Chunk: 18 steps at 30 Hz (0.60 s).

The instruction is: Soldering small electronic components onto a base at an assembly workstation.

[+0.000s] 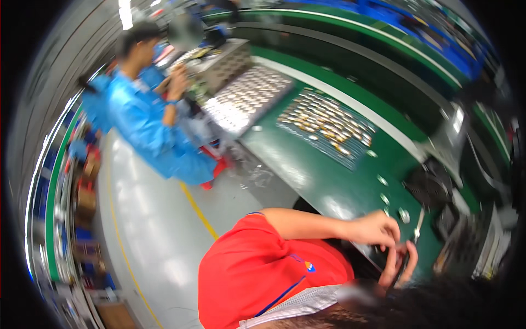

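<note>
My left hand [375, 227] reaches from a red sleeve over the green bench [290, 167], its fingers curled and pinched together. Its fingertips meet those of my right hand [399, 264], of which only bent fingers show. Whatever lies between the fingertips is too small and blurred to name. Beside the hands lies a small shiny metallic part [404, 215], with several similar pieces strung out farther up the bench. A thin, light-coloured stick-like tool [420, 222] is just right of the fingers.
Farther along sit a dark ribbed mat [346, 157] with rows of small gold-and-silver parts and a tray [233, 127] of similar parts. A dark round fan-like object [430, 183] stands at right. A co-worker in blue [139, 120] is at far left, by a perforated metal box [230, 61].
</note>
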Tool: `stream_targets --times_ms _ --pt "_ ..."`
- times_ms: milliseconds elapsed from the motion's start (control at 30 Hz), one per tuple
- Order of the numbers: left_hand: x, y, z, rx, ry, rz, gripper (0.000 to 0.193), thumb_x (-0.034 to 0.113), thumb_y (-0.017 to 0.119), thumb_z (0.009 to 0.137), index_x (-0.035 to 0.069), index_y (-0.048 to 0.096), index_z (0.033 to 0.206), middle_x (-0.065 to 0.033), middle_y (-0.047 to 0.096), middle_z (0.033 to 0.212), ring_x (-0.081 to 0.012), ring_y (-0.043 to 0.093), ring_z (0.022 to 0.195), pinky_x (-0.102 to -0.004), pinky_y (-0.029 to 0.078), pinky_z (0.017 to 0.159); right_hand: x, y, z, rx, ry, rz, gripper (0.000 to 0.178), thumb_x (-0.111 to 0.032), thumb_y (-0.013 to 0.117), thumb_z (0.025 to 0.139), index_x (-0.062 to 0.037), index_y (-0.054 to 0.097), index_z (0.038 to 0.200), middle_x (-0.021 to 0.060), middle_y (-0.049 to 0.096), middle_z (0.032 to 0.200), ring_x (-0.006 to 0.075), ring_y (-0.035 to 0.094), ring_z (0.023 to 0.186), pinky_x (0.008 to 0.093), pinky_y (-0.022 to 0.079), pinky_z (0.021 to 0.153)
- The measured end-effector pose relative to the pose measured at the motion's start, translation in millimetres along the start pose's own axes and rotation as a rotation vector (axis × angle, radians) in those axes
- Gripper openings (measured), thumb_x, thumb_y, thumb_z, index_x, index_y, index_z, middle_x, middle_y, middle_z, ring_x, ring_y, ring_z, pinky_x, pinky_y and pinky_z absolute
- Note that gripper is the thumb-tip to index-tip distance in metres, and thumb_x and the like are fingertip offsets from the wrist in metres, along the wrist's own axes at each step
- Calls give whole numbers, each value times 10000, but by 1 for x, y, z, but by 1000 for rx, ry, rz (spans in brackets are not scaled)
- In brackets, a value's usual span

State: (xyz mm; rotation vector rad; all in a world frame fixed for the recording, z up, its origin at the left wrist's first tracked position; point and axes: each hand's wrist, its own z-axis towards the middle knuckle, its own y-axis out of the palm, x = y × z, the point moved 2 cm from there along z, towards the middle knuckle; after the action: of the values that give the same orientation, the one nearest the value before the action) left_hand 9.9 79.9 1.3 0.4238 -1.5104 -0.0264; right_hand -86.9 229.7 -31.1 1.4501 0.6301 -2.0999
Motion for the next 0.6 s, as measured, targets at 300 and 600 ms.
stream_targets --times_ms 300,600 --pt "2 3 2 17 435 823 103 12 647 818 2 656 920 -110 637 857 -235 648 770 -310 521 677 -23 2 14 -116 -131 -196 435 91 689 711 -38 570 1109 64 563 753 175 567 663 272 474 626" --pt "26 -24 47 145 1 472 93 26 648 859 -24 667 935 -58 656 872 -105 630 790 -243 505 673 -21 -9 28 35 -144 -247 444 86 705 738 -44 553 1135 53 629 848 107 583 726 221 449 644"
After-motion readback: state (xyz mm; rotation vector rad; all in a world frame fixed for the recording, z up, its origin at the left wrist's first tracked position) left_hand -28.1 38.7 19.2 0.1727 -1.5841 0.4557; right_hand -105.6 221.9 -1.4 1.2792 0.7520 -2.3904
